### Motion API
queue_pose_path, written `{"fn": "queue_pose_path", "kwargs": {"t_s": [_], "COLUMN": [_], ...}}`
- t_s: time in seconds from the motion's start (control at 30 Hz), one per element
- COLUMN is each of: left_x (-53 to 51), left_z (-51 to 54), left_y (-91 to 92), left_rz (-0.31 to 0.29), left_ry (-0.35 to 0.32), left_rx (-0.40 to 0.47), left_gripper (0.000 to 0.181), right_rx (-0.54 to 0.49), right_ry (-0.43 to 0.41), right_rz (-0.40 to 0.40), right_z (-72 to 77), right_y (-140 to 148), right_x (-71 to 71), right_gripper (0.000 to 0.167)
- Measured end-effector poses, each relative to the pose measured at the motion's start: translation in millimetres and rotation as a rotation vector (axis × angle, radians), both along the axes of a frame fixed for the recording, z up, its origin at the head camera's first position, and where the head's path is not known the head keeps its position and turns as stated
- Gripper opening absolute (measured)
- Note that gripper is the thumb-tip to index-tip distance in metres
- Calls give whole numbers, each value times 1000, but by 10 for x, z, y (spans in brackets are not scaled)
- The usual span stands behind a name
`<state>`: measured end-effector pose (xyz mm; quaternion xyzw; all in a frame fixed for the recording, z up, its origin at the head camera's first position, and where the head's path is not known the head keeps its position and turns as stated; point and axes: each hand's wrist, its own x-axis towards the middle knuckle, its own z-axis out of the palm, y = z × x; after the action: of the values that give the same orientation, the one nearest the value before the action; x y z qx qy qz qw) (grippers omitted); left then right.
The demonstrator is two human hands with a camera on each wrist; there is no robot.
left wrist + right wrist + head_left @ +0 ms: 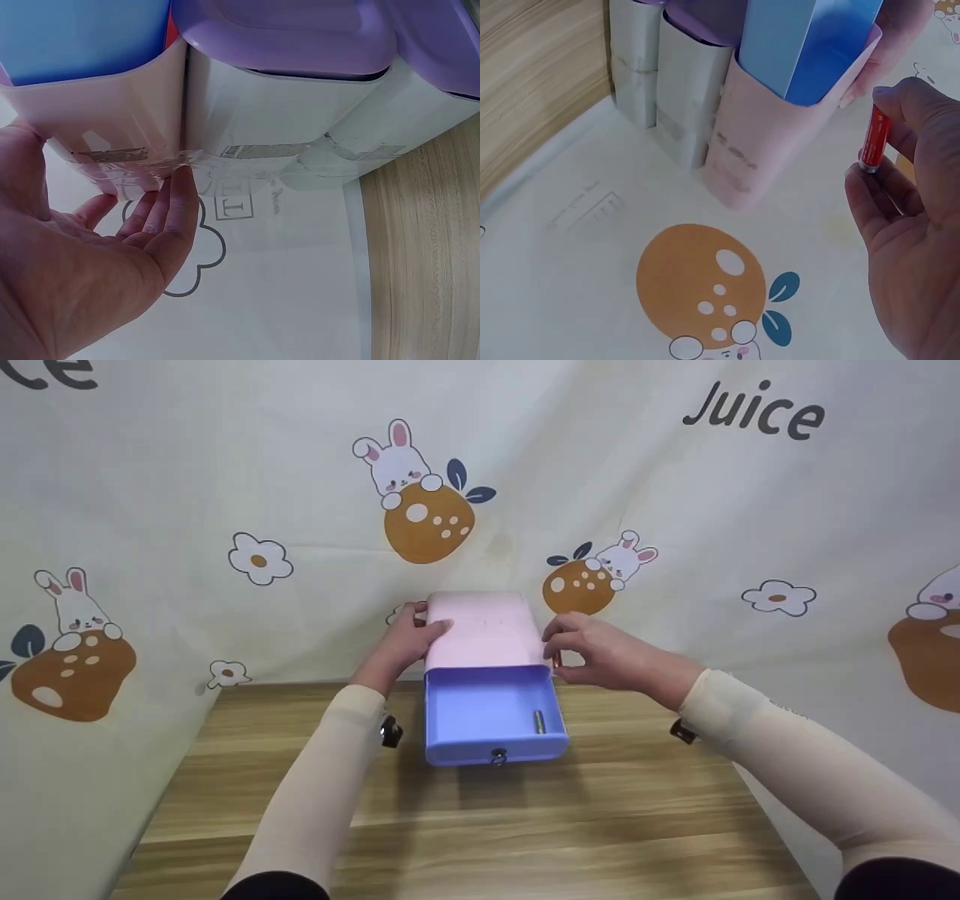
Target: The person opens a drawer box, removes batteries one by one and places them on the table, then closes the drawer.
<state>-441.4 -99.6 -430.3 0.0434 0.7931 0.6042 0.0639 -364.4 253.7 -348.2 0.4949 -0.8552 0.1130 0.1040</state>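
Note:
A pink drawer unit (484, 630) stands against the back cloth, its blue drawer (480, 753) pulled out toward me. Inside the drawer, near its right wall, lies a small dark and gold cylinder (539, 721), apparently a battery. My left hand (405, 641) rests on the pink unit's left edge, thumb on top and fingers along the side. In the left wrist view, the fingers (176, 225) touch the casing's side fairly straight. Just right of the unit, my right hand (607, 652) pinches a red battery (875, 139) between thumb and fingers, its silver end downward.
Below the pink unit are white drawer casings (270, 112) with purple drawers (292, 34), stacked and taped at the side. They stand on a wood-grain table (300, 810). A printed cloth (322, 510) with rabbits and fruit hangs close behind.

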Motion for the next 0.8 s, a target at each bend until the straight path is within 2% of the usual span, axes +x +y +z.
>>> {"fn": "queue_pose_path", "kwargs": {"t_s": [0.13,0.57,0.8], "left_x": [-3,2,-3], "left_z": [6,-20,-6], "left_y": [2,6,7], "left_rz": [0,15,13], "left_ry": [-1,-8,-5], "left_rx": [1,-28,-30], "left_gripper": [88,87,89], "right_rx": [1,76,73], "right_ry": [8,-38,-56], "right_rz": [8,-85,-111], "right_z": [5,-15,-42], "right_y": [52,190,222], "right_x": [-43,-179,-265], "right_gripper": [17,16,16]}}
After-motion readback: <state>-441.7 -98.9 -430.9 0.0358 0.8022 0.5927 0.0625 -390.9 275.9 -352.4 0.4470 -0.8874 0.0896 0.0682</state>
